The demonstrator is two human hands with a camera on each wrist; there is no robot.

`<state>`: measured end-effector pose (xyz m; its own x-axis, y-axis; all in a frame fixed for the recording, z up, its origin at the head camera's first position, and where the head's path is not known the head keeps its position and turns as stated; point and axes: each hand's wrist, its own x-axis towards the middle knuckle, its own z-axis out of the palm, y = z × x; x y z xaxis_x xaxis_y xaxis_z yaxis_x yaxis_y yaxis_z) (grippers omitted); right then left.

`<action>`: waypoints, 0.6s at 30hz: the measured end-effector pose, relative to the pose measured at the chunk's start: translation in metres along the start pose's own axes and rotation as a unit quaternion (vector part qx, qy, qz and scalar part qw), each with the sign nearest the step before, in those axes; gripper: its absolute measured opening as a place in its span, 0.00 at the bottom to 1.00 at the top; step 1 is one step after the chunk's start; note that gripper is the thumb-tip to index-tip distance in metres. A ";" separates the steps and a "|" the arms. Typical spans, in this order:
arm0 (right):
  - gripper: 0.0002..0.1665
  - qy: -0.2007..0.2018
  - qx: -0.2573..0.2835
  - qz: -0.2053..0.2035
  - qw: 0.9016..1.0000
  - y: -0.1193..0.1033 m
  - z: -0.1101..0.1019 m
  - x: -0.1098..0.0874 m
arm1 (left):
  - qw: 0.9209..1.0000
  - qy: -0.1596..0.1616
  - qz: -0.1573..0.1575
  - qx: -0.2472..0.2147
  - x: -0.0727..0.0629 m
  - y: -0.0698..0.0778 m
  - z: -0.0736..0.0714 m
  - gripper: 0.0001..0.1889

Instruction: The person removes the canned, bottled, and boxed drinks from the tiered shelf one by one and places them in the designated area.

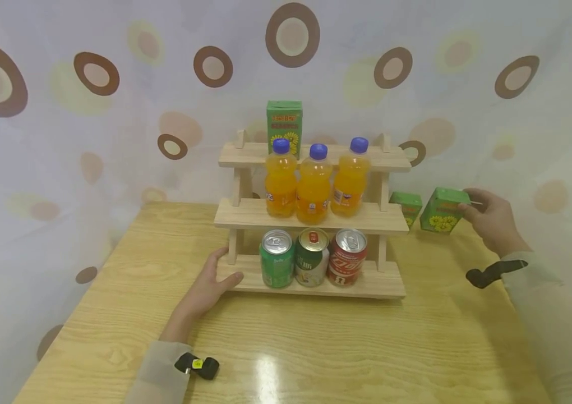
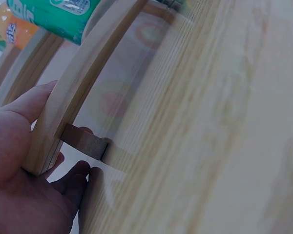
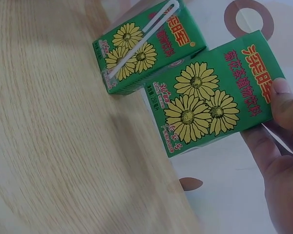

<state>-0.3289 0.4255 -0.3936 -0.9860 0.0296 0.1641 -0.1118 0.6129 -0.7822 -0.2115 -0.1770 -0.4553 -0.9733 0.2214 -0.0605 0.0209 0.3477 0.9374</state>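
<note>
My right hand (image 1: 493, 220) pinches the upper end of a green drink carton (image 1: 443, 210) with yellow flowers, tilted, at the right of the table. Beside it, partly behind the shelf, stands a second green carton (image 1: 408, 209); the right wrist view shows a white straw (image 3: 146, 36) on its front. My left hand (image 1: 209, 283) grips the left end of the bottom board of a three-tier wooden display shelf (image 1: 379, 287). In the left wrist view the thumb lies over the board end (image 2: 51, 141), with fingers beneath.
One green carton (image 1: 284, 126) stands on the top tier. Three orange soda bottles (image 1: 313, 188) with blue caps fill the middle tier's centre. Below are a green can (image 1: 277, 264), a dark green-and-white can (image 1: 311, 261) and a red can (image 1: 347, 261). A dotted curtain (image 1: 114, 123) hangs behind the table (image 1: 316, 348).
</note>
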 end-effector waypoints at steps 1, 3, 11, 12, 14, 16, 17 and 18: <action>0.36 -0.001 0.001 0.000 1.000 0.001 0.001 0.000 | 1.000 0.001 0.000 -0.001 0.000 0.000 0.000 0.42; 0.36 -0.003 0.008 0.000 1.000 0.002 0.003 0.002 | 1.000 0.003 0.000 -0.005 0.000 0.000 0.000 0.42; 0.35 -0.005 0.022 -0.005 1.000 0.007 0.009 0.006 | 1.000 0.001 -0.004 -0.007 -0.004 0.008 0.000 0.42; 0.35 -0.006 0.022 -0.005 1.000 0.008 0.010 0.007 | 1.000 0.001 -0.003 -0.009 -0.004 0.007 0.000 0.42; 0.35 -0.008 0.021 -0.003 1.000 0.010 0.011 0.008 | 1.000 0.002 -0.001 -0.014 -0.003 0.005 0.000 0.42; 0.35 -0.009 0.021 0.000 1.000 0.011 0.012 0.010 | 1.000 0.004 0.001 -0.014 -0.002 0.003 0.001 0.43; 0.35 -0.010 0.022 0.003 1.000 0.012 0.013 0.011 | 1.000 0.006 0.003 -0.014 -0.002 0.002 0.001 0.43; 0.35 -0.011 0.023 0.005 1.000 0.013 0.014 0.012 | 1.000 0.007 0.004 -0.013 -0.002 0.001 0.001 0.43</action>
<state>-0.3438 0.4228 -0.4098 -0.9894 0.0172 0.1439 -0.1079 0.5756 -0.8105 -0.2093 -0.1765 -0.4542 -0.9761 0.2119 -0.0479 0.0236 0.3228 0.9462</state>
